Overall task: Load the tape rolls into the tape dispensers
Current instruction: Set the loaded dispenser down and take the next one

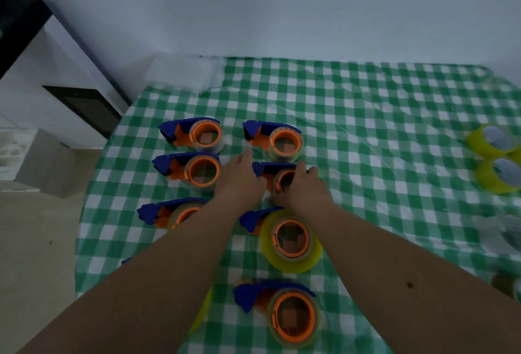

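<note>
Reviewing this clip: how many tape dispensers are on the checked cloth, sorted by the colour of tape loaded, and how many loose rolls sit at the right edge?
Dispensers with clear tape: 5
Dispensers with yellow tape: 2
Dispenser mostly hidden under the left forearm: 1
Loose yellow rolls: 2
Other loose rolls, cut off at the edge: 2
Total: 12

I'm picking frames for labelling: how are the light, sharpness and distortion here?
Head view: dim, bluish light, no hard shadows; wide-angle bending at the edges; faint sheen on the clear cover over the checked cloth; both hands, left hand and right hand, slightly soft; yellow rolls at right edge blurred.
</note>
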